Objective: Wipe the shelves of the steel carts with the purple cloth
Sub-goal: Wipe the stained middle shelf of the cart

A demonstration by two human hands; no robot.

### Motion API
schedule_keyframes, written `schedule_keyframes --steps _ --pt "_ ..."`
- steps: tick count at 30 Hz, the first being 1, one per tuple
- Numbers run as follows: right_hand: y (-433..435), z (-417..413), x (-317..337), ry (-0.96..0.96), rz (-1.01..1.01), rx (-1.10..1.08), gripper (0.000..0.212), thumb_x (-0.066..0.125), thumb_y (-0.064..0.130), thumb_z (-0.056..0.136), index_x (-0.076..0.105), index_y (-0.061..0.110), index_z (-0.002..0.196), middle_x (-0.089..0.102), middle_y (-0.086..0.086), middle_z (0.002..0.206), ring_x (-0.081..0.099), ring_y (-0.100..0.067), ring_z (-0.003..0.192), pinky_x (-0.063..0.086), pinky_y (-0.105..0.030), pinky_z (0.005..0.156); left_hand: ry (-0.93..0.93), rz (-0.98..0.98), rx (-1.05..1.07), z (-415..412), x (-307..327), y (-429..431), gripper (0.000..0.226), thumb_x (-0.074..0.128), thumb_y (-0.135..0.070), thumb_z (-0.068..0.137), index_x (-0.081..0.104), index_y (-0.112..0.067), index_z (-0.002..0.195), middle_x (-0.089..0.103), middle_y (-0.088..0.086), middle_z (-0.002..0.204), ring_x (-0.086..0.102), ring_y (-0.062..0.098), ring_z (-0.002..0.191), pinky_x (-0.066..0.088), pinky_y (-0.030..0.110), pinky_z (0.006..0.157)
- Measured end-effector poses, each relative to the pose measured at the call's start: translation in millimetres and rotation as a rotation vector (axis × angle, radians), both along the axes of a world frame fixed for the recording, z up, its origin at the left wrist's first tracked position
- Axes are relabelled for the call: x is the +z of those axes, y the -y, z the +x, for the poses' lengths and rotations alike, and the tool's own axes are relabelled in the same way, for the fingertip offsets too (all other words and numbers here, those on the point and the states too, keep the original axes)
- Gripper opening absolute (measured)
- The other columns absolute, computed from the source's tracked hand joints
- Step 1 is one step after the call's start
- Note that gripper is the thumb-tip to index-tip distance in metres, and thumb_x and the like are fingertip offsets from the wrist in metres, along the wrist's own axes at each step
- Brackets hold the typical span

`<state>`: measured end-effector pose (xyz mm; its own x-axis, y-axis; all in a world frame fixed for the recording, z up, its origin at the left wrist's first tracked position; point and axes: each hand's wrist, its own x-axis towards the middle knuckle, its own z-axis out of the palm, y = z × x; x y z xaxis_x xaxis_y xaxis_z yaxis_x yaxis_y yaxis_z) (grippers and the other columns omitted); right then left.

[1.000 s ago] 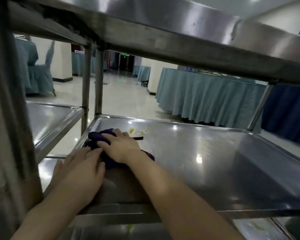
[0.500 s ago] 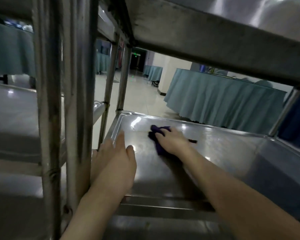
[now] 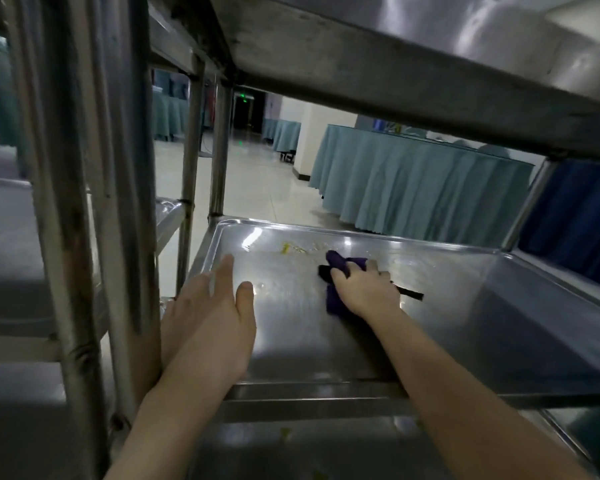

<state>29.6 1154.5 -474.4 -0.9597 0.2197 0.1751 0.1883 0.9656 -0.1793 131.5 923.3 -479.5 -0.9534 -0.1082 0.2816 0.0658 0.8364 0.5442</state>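
Note:
The middle shelf point(image 3: 465, 306) of a steel cart fills the view, under its upper shelf. My right hand point(image 3: 362, 289) grips the bunched purple cloth point(image 3: 340, 263) and presses it on the shelf near the middle, just short of a yellow smear point(image 3: 288, 248) by the far rim. Part of the cloth is hidden under the hand. My left hand point(image 3: 212, 320) lies flat on the shelf's left side, fingers straight, beside the cart's near left post point(image 3: 125, 202).
A thin black strip point(image 3: 411, 293) lies on the shelf under my right hand. A second steel cart point(image 3: 11, 254) stands close on the left. The bottom shelf point(image 3: 326, 441) shows below. Beyond lie a tiled floor and tables with teal skirts point(image 3: 420, 188).
My right hand has slid the purple cloth from the shelf's left corner rightward toward the middle. The view has dropped and shifted left; my left hand stays flat at the left side.

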Motion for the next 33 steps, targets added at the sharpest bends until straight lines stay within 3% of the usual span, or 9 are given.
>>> schedule_keyframes --steps 2,5,9,13,19,21,27,30,33 --pt "10 9 3 0.023 0.016 0.0 0.05 0.024 0.051 0.099 0.041 0.031 0.141 0.036 -0.012 0.147 0.039 -0.038 0.126 0.033 -0.047 0.105 0.006 0.038 -0.004 -1 1 0 0.061 0.01 -0.052 0.092 0.007 -0.034 0.151 0.022 0.007 0.156 0.03 0.03 0.139 0.027 0.049 0.113" --pt "69 34 1 0.016 0.128 0.411 0.048 0.028 0.048 0.1 0.035 0.033 0.145 0.028 -0.009 0.154 0.031 -0.038 0.135 0.029 -0.048 0.109 -0.054 0.102 -0.014 1 4 -2 0.058 0.016 -0.049 0.095 0.012 -0.034 0.15 0.025 0.006 0.155 0.03 0.027 0.14 0.028 0.051 0.112" --pt "124 85 -12 -0.031 0.036 0.753 0.051 0.041 0.044 0.096 0.04 0.026 0.145 0.036 -0.01 0.149 0.036 -0.033 0.13 0.033 -0.046 0.106 -0.219 0.209 -0.052 7 13 -2 0.063 0.012 -0.055 0.093 0.031 -0.028 0.146 0.043 0.009 0.143 0.04 0.027 0.131 0.032 0.052 0.109" --pt "41 91 -5 0.01 -0.102 0.562 0.056 0.033 0.062 0.095 0.036 0.039 0.146 0.026 0.002 0.156 0.028 -0.024 0.139 0.023 -0.038 0.111 -0.188 0.098 -0.13 8 11 1 0.07 0.008 -0.064 0.092 0.038 -0.024 0.14 0.056 0.02 0.123 0.052 0.037 0.11 0.042 0.056 0.095" --pt "-154 101 12 0.118 -0.039 -0.154 0.054 0.023 0.055 0.101 0.031 0.032 0.15 0.024 -0.007 0.156 0.032 -0.034 0.137 0.028 -0.046 0.112 -0.124 0.049 -0.131 6 -1 2 0.07 0.011 -0.073 0.088 0.032 -0.033 0.142 0.046 0.016 0.142 0.043 0.039 0.127 0.036 0.052 0.102" --pt "-137 101 11 0.078 -0.023 -0.094 0.053 0.024 0.055 0.101 0.031 0.033 0.149 0.024 -0.005 0.156 0.029 -0.033 0.138 0.025 -0.043 0.111 -0.129 0.028 -0.123 2 0 0 0.07 0.01 -0.072 0.086 0.034 -0.034 0.141 0.047 0.016 0.141 0.045 0.04 0.126 0.037 0.053 0.101" --pt "20 114 -7 -0.01 0.0 0.613 0.053 0.034 0.058 0.096 0.039 0.036 0.144 0.03 -0.006 0.155 0.03 -0.032 0.137 0.026 -0.044 0.111 -0.212 0.018 -0.182 -16 5 -56 0.057 0.022 -0.059 0.096 0.048 -0.025 0.133 0.057 0.018 0.13 0.052 0.042 0.116 0.04 0.053 0.097" --pt "-3 111 -4 0.034 -0.054 0.655 0.054 0.036 0.056 0.097 0.038 0.034 0.146 0.025 -0.006 0.157 0.026 -0.032 0.139 0.025 -0.045 0.11 -0.197 0.118 -0.272 -25 8 -97 0.048 0.028 -0.055 0.097 0.048 -0.029 0.132 0.057 0.016 0.13 0.053 0.037 0.116 0.04 0.048 0.096" --pt "-101 108 -7 0.048 -0.111 0.511 0.057 0.034 0.065 0.094 0.034 0.042 0.146 0.024 0.003 0.157 0.028 -0.028 0.139 0.024 -0.042 0.11 -0.202 0.176 -0.343 -20 8 -136 0.054 0.028 -0.054 0.091 0.051 -0.026 0.13 0.058 0.015 0.128 0.053 0.036 0.117 0.039 0.044 0.097"
